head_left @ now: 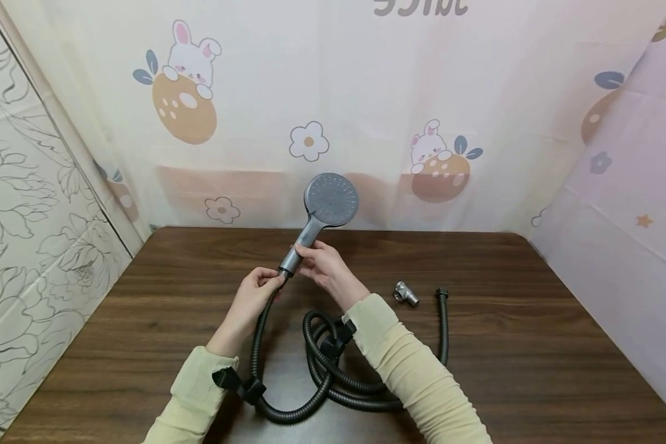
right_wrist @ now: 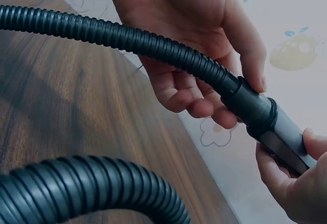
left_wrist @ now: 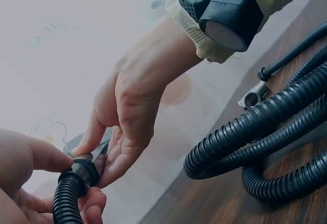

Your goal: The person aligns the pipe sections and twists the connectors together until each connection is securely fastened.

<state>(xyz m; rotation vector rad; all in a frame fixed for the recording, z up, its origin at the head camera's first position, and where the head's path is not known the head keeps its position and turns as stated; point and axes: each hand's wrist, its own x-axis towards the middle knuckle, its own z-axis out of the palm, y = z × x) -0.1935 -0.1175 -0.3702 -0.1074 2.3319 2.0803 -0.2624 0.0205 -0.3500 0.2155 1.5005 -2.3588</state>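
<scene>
A grey shower head (head_left: 331,199) is held up above the table, its round spray face toward the head camera. My right hand (head_left: 328,269) grips its handle (head_left: 305,244) near the lower end. At the handle's base my left hand (head_left: 253,298) pinches the connector nut (right_wrist: 249,103) of a black ribbed shower hose (head_left: 257,345). In the right wrist view the nut sits against the handle's end; whether it is threaded on, I cannot tell. The hose hangs from the left hand and loops over the table, partly hidden behind the right sleeve.
A small chrome fitting (head_left: 406,294) lies right of the right hand. Near it is the hose's other end (head_left: 442,296) with a black nut. The brown wooden table (head_left: 200,259) meets a printed curtain (head_left: 255,92) at the back. Black cameras are strapped on both wrists.
</scene>
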